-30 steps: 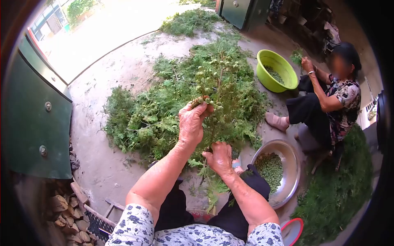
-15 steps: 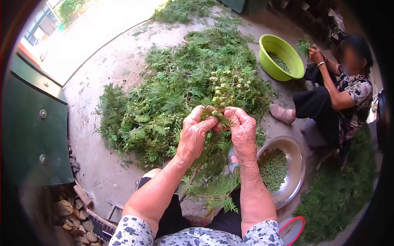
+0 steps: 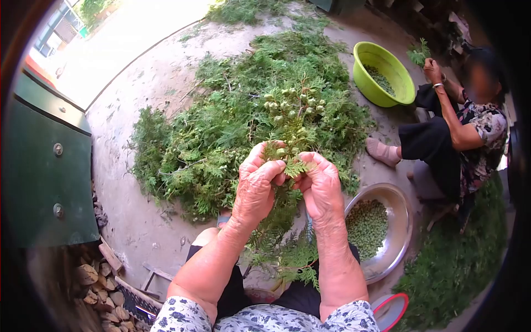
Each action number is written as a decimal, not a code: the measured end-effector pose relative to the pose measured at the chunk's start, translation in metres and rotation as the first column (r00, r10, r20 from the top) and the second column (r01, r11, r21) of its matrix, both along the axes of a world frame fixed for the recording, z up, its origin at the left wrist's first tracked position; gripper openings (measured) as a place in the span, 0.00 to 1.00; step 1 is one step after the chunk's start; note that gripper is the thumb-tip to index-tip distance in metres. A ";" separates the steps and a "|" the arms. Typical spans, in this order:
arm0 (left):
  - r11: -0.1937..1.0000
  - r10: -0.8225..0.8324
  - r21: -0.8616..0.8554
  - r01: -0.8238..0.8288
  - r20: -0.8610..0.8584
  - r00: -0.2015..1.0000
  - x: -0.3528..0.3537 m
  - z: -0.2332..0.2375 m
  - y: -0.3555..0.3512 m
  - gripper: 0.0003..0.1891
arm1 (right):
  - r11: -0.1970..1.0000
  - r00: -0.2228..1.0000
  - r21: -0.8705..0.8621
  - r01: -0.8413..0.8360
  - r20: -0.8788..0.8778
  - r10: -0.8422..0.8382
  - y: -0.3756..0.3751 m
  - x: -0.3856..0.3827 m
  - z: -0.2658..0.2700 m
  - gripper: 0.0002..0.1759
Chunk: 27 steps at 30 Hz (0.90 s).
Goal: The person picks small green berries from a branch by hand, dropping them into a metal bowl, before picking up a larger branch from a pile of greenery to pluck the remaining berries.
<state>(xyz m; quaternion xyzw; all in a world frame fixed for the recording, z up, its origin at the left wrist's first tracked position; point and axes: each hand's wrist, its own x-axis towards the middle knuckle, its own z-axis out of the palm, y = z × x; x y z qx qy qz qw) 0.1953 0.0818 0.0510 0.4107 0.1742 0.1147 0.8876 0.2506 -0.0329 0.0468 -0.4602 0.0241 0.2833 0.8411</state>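
A leafy cypress branch (image 3: 298, 133) with round pale-green cones (image 3: 278, 105) near its top stands upright in front of me. My left hand (image 3: 257, 185) is closed around its stem, thumb against forefinger. Just to the right, my right hand (image 3: 321, 185) pinches a green sprig of the same branch; whether a cone sits between those fingertips is hidden. The branch's lower foliage (image 3: 293, 257) hangs between my forearms, over my lap. Below my right hand stands a steel basin (image 3: 406, 227) partly filled with green cones (image 3: 366, 229).
A large heap of cut cypress branches (image 3: 221, 138) covers the ground ahead. At right, a seated person (image 3: 464, 130) holds a sprig beside a lime-green tub (image 3: 362, 83) with cones inside. More greenery (image 3: 448, 276) lies lower right, near a red-rimmed container (image 3: 406, 301). Firewood (image 3: 108, 296) is stacked lower left.
Both my hands have shifted slightly left, and the branch's cone cluster has moved left with them. My right fingers have drawn slightly down and away from the left ones. The other person's sprig has shifted.
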 end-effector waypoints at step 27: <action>0.994 0.093 0.051 -0.092 -0.010 0.996 0.018 -0.006 -0.009 0.11 | 0.981 0.942 -0.110 0.159 0.315 -0.117 -0.012 0.009 0.011 0.10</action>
